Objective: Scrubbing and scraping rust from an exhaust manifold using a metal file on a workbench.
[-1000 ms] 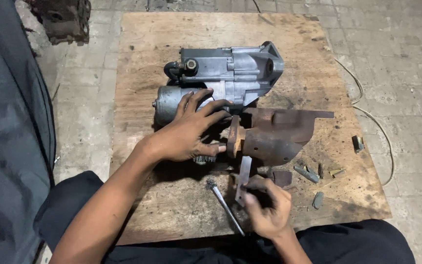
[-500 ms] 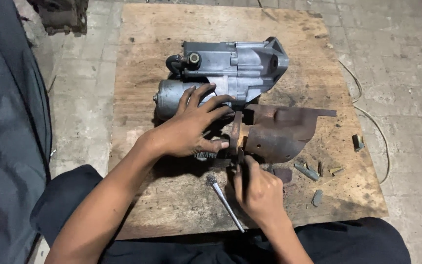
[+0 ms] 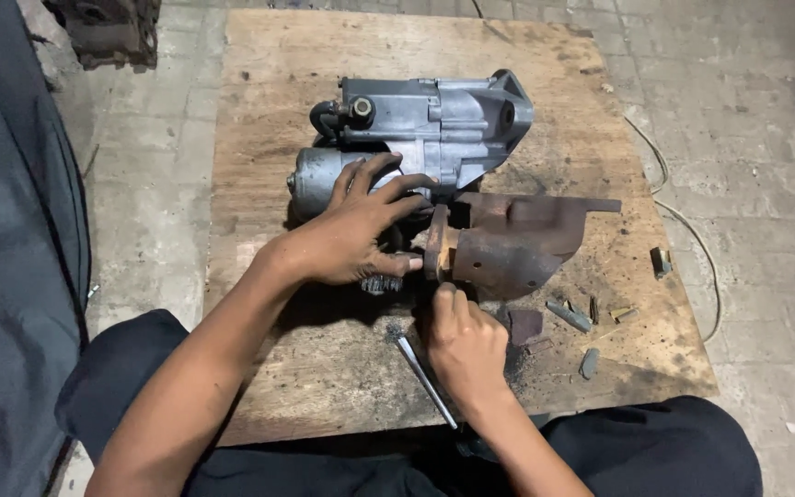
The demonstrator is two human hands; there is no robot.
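A grey metal starter motor [image 3: 434, 129] lies on a wooden board [image 3: 259, 138]. In front of it sits a rusty metal bracket [image 3: 508, 241]. My left hand [image 3: 351, 230] rests over the motor's round end, thumb against the bracket's left edge, above a small toothed gear [image 3: 381, 284]. My right hand [image 3: 462, 345] is closed around a dark tool whose tip meets the bracket's lower left edge. A shiny metal rod [image 3: 420, 373] lies on the board beside this hand.
Small metal bits [image 3: 570, 316] lie scattered on the board's right side, with another piece [image 3: 661, 261] near its right edge. A thin cable [image 3: 683, 221] runs over the tiled floor. A dark engine part [image 3: 108, 28] sits top left. My dark trousers [image 3: 655, 451] border the board.
My right hand has moved up from the board's front edge to the bracket's lower left edge. The left hand stays on the motor.
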